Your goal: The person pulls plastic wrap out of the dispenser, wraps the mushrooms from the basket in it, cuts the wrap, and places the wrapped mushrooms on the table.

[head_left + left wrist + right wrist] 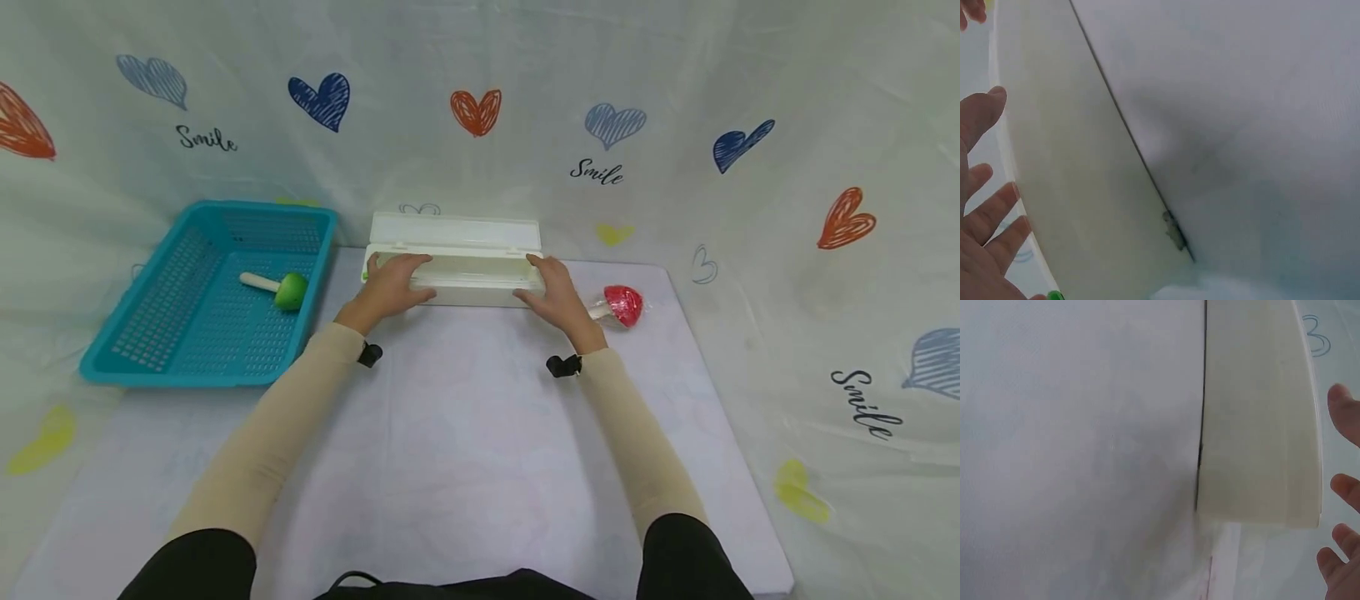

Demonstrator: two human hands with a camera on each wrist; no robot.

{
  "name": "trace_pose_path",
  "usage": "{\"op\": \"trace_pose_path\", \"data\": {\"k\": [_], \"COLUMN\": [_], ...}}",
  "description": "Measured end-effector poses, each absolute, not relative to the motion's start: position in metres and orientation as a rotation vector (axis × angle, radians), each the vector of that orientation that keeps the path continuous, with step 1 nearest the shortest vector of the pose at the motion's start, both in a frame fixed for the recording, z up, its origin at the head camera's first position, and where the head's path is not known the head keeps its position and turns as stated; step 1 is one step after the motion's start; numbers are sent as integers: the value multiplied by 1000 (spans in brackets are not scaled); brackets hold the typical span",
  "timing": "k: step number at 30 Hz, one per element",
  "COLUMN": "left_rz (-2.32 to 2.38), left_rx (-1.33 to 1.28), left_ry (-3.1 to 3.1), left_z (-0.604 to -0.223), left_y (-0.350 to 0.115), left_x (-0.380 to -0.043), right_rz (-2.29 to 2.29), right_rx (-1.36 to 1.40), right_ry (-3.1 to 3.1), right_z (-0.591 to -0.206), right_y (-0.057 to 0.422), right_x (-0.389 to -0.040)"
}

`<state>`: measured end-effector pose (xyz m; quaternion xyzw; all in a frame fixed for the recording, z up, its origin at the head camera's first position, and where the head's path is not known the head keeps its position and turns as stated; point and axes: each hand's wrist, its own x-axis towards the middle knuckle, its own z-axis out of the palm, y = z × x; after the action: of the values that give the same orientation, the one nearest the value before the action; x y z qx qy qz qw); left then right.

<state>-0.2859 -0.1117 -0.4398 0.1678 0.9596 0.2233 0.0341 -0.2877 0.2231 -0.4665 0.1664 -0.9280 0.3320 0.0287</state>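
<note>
A long cream box (pixel 476 297) stands at the back of the table, its hinged lid (pixel 457 227) raised at the rear. Over its left end is my left hand (pixel 387 289), fingers spread. My right hand (pixel 560 297) hovers by the right end, with its fingers apart too. Both wrist views show the box's front wall (pixel 1085 156) with loosely extended fingers beyond the top rim. Whether either hand touches the box is hard to tell. A bit of green (pixel 1055 295) shows at its left end. Inside, the visible part looks bare.
On the left, a blue plastic basket (pixel 93 367) holds a green-capped toy mushroom (pixel 291 292). A red-capped mushroom (pixel 623 306) in clear wrap lies right of my right hand. White cloth covers the table (pixel 480 433); a heart-printed curtain (pixel 540 92) hangs behind it.
</note>
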Motion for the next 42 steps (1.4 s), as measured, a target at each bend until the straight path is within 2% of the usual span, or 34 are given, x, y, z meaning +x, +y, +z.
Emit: {"op": "trace_pose_path", "data": {"k": [9,28,42], "left_rz": [719,738,900], "left_rx": [411,399,546], "left_ry": [2945,3040,3015], "left_z": [-444,-441,-424], "left_y": [-134,-138,-141], "left_x": [-288,-288,-291], "right_rz": [844,752,920], "right_rx": [693,428,467], "right_ry": [-2771,-2912,-2658], "right_z": [-469,-464,-456], "right_y": [214,198,201], "right_x": [-295,-296,-295]}}
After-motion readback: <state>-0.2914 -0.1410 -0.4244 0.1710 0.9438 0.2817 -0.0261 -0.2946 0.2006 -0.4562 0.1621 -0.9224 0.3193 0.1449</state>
